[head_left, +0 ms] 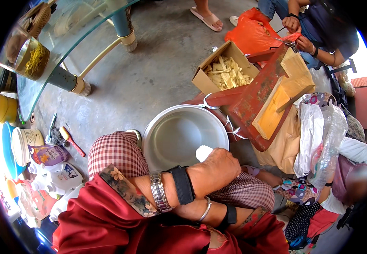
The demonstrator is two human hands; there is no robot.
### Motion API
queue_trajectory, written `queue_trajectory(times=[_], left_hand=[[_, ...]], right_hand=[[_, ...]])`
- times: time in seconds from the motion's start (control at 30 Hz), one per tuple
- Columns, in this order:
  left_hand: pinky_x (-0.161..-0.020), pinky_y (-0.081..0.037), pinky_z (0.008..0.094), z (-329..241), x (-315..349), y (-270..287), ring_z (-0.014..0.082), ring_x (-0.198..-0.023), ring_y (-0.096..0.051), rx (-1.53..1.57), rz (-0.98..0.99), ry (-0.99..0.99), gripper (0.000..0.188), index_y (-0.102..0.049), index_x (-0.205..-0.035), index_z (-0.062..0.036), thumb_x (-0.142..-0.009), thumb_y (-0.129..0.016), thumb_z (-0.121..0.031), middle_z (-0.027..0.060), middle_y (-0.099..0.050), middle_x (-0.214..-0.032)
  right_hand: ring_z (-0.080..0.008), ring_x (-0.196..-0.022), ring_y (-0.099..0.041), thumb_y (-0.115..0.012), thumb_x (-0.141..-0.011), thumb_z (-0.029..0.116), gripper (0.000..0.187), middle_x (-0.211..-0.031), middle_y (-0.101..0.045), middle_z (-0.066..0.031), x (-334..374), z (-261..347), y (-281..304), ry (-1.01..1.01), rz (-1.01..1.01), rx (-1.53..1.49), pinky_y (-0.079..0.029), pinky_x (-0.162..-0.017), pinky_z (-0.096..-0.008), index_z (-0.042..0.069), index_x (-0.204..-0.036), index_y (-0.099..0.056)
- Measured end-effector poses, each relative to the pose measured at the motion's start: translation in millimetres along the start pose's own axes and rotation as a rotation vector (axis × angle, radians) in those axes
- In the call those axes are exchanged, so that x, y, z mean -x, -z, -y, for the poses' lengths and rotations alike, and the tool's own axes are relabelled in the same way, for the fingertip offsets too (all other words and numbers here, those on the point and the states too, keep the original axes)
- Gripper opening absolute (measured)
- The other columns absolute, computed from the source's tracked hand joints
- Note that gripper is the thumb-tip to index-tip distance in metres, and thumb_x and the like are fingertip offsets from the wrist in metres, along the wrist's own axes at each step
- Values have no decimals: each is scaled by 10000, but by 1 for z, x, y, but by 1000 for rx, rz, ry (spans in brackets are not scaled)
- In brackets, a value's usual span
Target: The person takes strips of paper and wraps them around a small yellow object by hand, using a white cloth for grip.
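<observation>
The white bit [203, 153] pokes out by your L hand [220, 167], over the metal tub [179, 142] near your knees. Most of it's hid, so can't tell what it is. Your L hand looks curled in, but the fingers are tucked out of sight, so can't tell if it grips. Your R hand is hid behind your L arm, so can't tell open or closed; only the bangle [206, 210] on that arm shows. Your L arm blocks the tub's near edge too. Past the tub on the R: red wood stand [245, 103], which hides part of the box [201, 81] w/ pale strips [226, 72]. Top R, another person's hands [293, 24] are at a red bag [251, 33]; head's cut off. Top L, the glass desk [75, 36] is cut off too.
</observation>
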State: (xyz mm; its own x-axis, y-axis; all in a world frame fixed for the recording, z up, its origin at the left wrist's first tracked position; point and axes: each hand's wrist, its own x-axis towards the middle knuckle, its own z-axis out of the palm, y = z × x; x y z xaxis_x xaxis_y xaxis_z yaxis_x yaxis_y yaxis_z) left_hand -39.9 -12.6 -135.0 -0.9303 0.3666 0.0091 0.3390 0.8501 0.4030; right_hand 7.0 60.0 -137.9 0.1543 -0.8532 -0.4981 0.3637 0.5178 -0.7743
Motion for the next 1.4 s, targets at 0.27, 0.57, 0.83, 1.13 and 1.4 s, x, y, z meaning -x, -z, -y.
queue_trajectory(times=[0.27,0.57,0.83,1.13,1.4], left_hand=[[-618,-381,335,58,2,10,165,-625,-590,-367,-90,236,104,-623,-807,-144,-742,-541,-140,19,-591,-649],[-676,-489,430,158,-52,49,319,-730,-654,116,-386,630,155,-630,-877,-28,-812,-498,-78,184,-647,-727],[-674,-517,397,220,-121,27,293,-725,-678,474,-230,680,305,-631,-1021,-14,-792,-431,-30,179,-662,-725],[-807,-508,392,263,-188,-19,317,-925,-649,357,-70,660,411,-589,-1198,-53,-803,-527,-147,209,-651,-1015],[-896,-474,395,285,-217,-46,351,-1045,-593,283,105,745,408,-628,-1129,-44,-801,-572,-280,214,-632,-1077]], right_hand=[[-316,-1201,-483,-465,-904,160,336,-1239,-545,-173,-34,-18,6,41,-24,1097,-385,-1012,-395,40,-1211,-530],[-238,-707,-624,-521,-802,194,156,-738,-629,-77,-22,3,22,209,-17,1404,-452,-628,-377,69,-788,-614],[-212,-617,-602,-523,-772,187,140,-657,-606,-51,-18,3,29,329,-178,1275,-432,-563,-359,83,-740,-610],[-158,-519,-553,-561,-731,204,112,-548,-518,3,-11,-17,39,363,-423,1291,-379,-472,-322,129,-650,-542],[-126,-493,-498,-628,-666,274,169,-517,-442,40,-5,-30,43,392,-496,1341,-349,-453,-293,165,-618,-509]])
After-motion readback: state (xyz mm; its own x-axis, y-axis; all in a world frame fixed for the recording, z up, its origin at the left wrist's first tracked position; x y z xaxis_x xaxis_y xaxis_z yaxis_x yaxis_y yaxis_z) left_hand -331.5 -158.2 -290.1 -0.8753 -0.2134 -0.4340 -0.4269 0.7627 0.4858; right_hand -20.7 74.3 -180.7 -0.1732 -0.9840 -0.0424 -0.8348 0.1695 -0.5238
